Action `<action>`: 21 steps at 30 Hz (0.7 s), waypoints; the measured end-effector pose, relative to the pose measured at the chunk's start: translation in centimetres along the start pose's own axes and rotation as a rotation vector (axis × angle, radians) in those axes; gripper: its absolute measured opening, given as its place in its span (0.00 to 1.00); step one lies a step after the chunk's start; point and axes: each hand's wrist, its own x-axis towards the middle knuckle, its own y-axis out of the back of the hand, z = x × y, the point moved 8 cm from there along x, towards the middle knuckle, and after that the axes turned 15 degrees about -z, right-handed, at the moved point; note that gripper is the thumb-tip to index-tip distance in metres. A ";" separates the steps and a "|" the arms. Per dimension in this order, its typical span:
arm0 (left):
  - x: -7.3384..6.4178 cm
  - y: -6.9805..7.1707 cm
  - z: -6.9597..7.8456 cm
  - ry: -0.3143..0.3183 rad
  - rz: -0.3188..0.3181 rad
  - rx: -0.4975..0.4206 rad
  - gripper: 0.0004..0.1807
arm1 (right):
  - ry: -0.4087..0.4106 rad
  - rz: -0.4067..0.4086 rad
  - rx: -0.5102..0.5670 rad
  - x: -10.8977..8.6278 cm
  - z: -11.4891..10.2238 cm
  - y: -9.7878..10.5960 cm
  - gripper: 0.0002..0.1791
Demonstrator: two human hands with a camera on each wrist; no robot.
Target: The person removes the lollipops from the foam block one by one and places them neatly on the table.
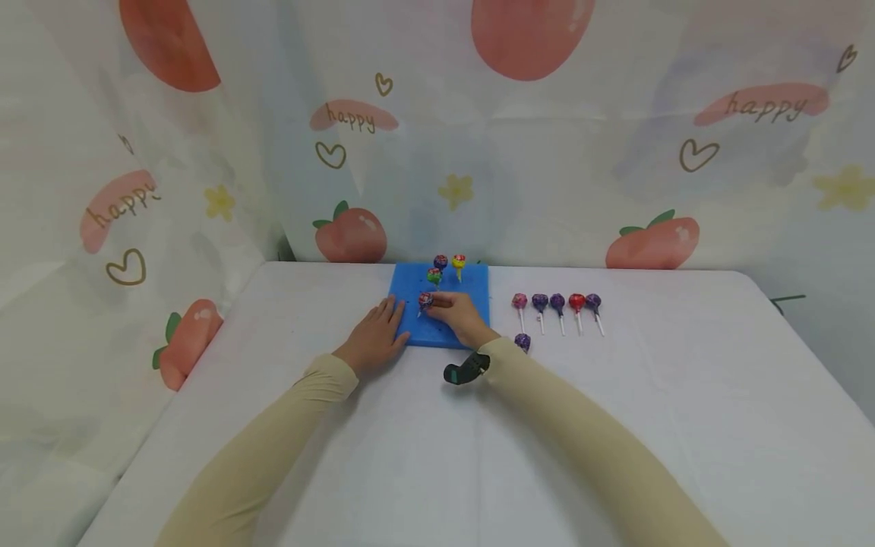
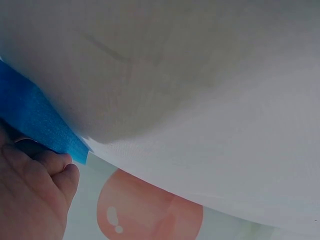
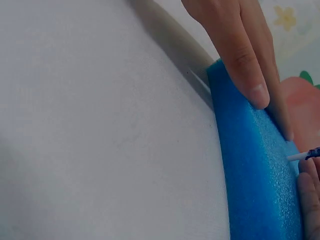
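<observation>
A blue foam board (image 1: 451, 334) lies toward the back of the white table, with small holes in its top. My right hand (image 1: 461, 315) pinches a red-and-purple lollipop (image 1: 425, 300) above the board, its white stick pointing down. In the right wrist view the tip of the lollipop stick (image 3: 299, 157) shows close to the foam surface. My left hand (image 1: 374, 334) rests along the board's left edge, fingers extended. Three lollipops stand in the rear part: a dark blue-and-red one (image 1: 440, 261), a yellow one (image 1: 459, 261) and a green one (image 1: 434, 275).
Right of the board lies a row of lollipops: a pink one (image 1: 519, 301), a red one (image 1: 577, 301) and several purple ones (image 1: 557, 302). Another purple lollipop (image 1: 522, 342) sits nearer, partly hidden by the right sleeve. A printed curtain (image 1: 547, 167) hangs behind the table.
</observation>
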 end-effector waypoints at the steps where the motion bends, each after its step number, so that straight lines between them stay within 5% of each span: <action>1: 0.0 0.0 0.0 0.000 0.000 0.002 0.36 | -0.002 -0.002 -0.010 0.1 0.0 0.0 0.22; 12: -0.2 0.2 0.2 0.012 -0.002 0.011 0.36 | -0.001 -0.045 -0.054 0.7 -0.2 -0.3 0.19; 21: -0.3 0.3 0.3 0.005 -0.017 0.004 0.36 | 0.073 -0.058 0.134 1.3 -0.9 -0.8 0.18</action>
